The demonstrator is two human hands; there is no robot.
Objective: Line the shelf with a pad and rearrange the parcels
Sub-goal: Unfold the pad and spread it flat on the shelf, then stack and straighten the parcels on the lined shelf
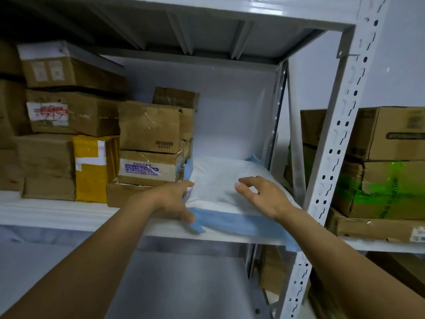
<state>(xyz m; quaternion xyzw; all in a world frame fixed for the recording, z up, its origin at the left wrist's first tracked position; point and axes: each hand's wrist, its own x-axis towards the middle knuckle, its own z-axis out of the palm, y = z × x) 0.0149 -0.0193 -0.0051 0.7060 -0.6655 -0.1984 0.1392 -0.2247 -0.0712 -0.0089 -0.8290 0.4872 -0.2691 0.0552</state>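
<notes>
A white pad with a blue border (216, 178) lies on the right part of the white metal shelf (57, 212). Its front blue edge hangs over the shelf lip and its left edge curls up against the parcels. My left hand (174, 199) rests on the pad's front left corner, thumb on the blue edge, fingers spread flat. My right hand (262, 194) hovers just over the pad's right side with fingers apart, holding nothing. Cardboard parcels (149, 127) and a yellow parcel (92, 166) are stacked on the shelf's left half.
A perforated white upright post (340, 139) bounds the shelf on the right. Beyond it, more cardboard boxes (388, 134), one with green tape (377, 189), fill the neighbouring rack. Another shelf deck sits overhead, and a lower shelf lies below.
</notes>
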